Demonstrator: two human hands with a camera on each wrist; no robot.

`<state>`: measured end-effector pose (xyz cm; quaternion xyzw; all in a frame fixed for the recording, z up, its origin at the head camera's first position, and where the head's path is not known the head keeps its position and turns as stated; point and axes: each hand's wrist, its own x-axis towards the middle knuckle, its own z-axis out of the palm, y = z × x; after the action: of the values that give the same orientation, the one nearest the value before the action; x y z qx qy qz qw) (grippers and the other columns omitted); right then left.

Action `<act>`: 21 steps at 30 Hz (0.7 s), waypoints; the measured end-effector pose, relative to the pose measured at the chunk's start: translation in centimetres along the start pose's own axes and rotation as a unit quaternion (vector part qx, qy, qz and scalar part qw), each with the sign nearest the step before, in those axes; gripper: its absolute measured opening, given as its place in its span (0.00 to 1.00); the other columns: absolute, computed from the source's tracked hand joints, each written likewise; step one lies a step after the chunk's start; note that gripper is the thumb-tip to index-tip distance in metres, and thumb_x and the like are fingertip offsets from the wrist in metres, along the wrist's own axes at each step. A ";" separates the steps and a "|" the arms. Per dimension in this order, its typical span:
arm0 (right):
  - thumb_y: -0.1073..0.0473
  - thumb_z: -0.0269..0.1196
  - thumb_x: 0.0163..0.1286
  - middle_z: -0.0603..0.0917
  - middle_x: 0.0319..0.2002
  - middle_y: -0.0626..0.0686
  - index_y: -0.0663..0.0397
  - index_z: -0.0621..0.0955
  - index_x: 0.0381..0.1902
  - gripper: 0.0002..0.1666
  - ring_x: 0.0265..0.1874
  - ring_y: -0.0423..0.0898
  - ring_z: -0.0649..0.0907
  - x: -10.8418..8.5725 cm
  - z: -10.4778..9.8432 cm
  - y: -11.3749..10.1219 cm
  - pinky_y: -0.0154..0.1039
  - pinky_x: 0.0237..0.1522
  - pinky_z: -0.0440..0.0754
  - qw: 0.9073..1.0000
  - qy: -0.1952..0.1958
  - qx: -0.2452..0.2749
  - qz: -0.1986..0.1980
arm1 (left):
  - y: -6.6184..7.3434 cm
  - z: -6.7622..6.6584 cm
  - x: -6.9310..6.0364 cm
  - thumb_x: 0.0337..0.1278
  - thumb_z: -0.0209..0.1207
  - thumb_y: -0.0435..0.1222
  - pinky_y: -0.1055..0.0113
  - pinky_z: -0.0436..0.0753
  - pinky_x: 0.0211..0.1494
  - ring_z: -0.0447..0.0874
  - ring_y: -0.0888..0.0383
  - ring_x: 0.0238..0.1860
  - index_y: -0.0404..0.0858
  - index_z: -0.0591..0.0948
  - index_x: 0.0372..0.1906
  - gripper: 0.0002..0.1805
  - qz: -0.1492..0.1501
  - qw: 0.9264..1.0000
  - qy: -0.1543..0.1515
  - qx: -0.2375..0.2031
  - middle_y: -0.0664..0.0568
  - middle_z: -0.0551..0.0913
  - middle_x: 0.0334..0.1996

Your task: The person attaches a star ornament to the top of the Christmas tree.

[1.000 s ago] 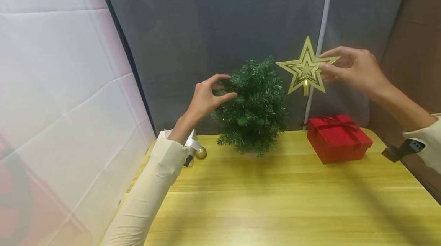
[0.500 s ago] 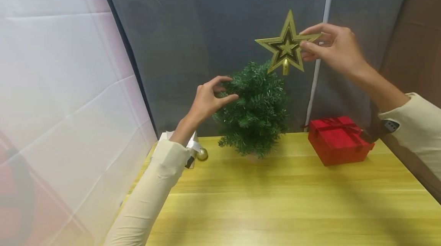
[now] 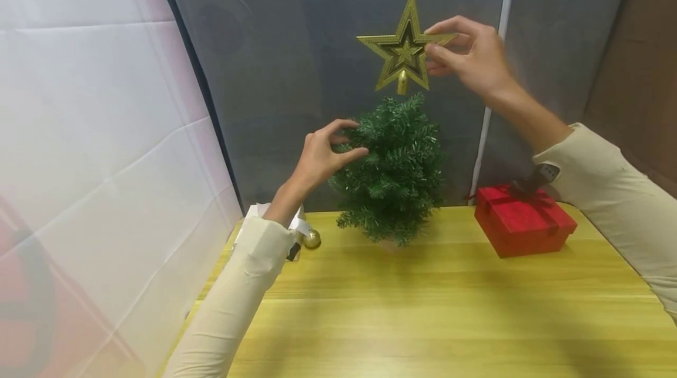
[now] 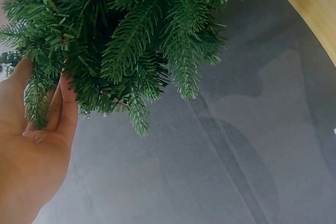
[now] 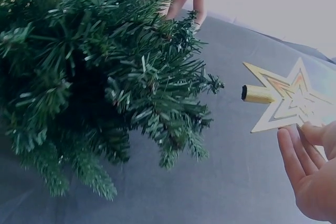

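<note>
A small green artificial Christmas tree (image 3: 394,166) stands upright on the wooden table. My right hand (image 3: 473,54) pinches a gold star tree topper (image 3: 404,52) by one side point, thumb in front. The star is upright, its hollow stem (image 5: 257,94) a little above the tree's top and apart from it. At the tree's upper left side, my left hand (image 3: 322,154) touches the branches with thumb and fingers spread apart. In the left wrist view, a sprig (image 4: 37,98) hangs between the thumb and fingers of that hand, whose fingertips are partly hidden by needles.
A red gift box (image 3: 523,222) with a dark ribbon sits at the table's back right. Behind my left forearm are a gold ball (image 3: 312,239) and a partly hidden white box with ribbon (image 3: 301,224). A grey curtain (image 3: 264,72) hangs behind the table.
My right hand has carried the star leftward and upward, from the right of the tree to above its top. The left hand has stayed at the tree's side.
</note>
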<state>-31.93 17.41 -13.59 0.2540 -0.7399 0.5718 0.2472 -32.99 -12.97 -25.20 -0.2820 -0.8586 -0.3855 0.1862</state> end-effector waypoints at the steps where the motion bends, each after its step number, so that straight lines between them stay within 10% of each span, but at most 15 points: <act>1: 0.65 0.70 0.71 0.90 0.40 0.48 0.56 0.86 0.56 0.16 0.30 0.42 0.91 0.2 0.3 0.0 0.35 0.41 0.88 1.000 0.002 0.006 0.003 | 0.0 0.0 0.0 0.57 0.76 0.46 0.50 0.83 0.62 0.89 0.51 0.54 0.49 0.82 0.65 0.30 -0.001 1.000 0.000 -0.001 0.43 0.88 0.55; 21: 0.60 0.70 0.71 0.90 0.49 0.57 0.54 0.84 0.59 0.19 0.31 0.40 0.91 1.2 1.7 1.7 0.34 0.42 0.88 0.998 -0.004 -0.028 0.055 | 0.2 0.6 0.2 0.57 0.76 0.47 0.51 0.84 0.61 0.89 0.53 0.55 0.50 0.82 0.65 0.30 0.007 1.000 -0.001 -0.004 0.44 0.87 0.57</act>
<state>-34.10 15.98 -14.44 0.2083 -0.7693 0.5625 0.2199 -33.11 -12.30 -25.34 -0.2890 -0.8555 -0.3871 0.1865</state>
